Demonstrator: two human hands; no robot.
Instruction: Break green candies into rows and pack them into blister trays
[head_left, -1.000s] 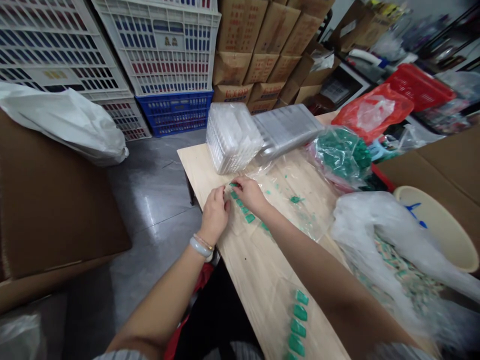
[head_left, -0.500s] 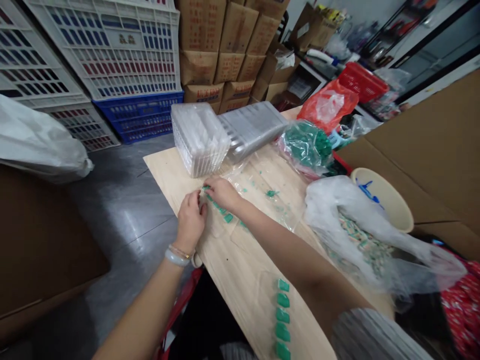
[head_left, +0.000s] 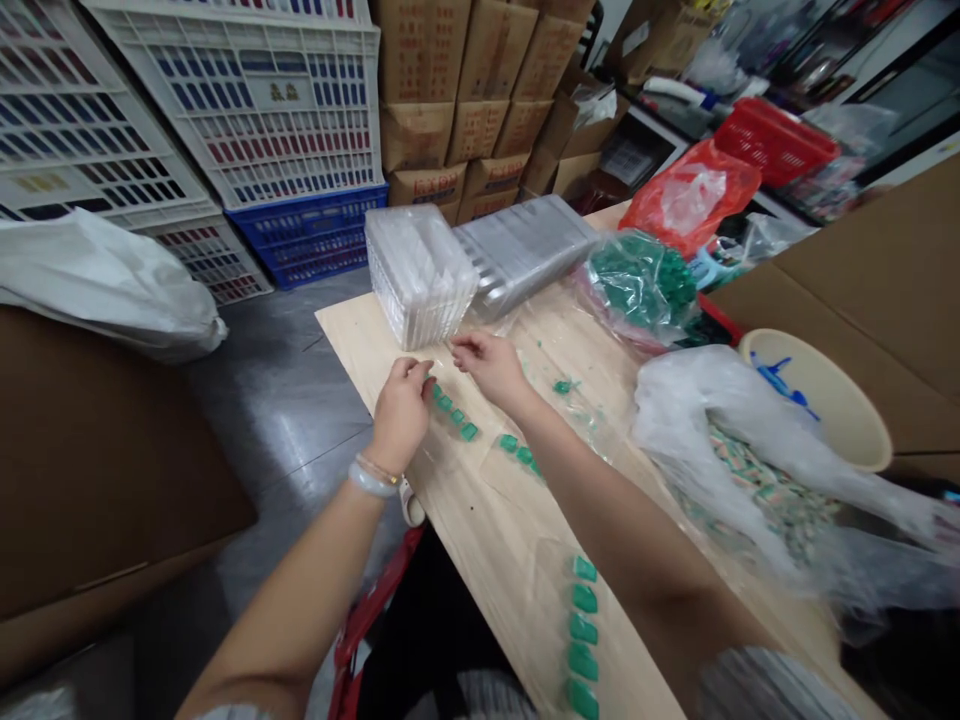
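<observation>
My left hand (head_left: pixel 401 412) is at the far end of a row of small green pieces (head_left: pixel 457 417) in a clear plastic tray. Its fingers are bent together, and whatever they may hold is hidden. Just to the right my right hand (head_left: pixel 491 370) is raised off the row, fingertips drawn in as a pinch; what is between them is too small to make out. A second short row of green pieces (head_left: pixel 517 450) lies partly behind my right forearm. Nearer me, a third row of green pieces (head_left: pixel 583 628) rests in a clear tray on the wooden table (head_left: pixel 487 560).
Stacked clear plastic trays (head_left: pixel 420 280) stand at the table's far end, beside grey-looking stacked plastic (head_left: pixel 529 245). On the right are a bag of green pieces (head_left: pixel 637 280), a white plastic bag (head_left: pixel 675 400) with small packets, and a cream basin (head_left: pixel 840 410). Crates (head_left: pixel 300 110) stand beyond.
My right hand has lifted away from the row's far end and moved right, apart from my left hand. The view has shifted slightly, showing more of both nearer rows.
</observation>
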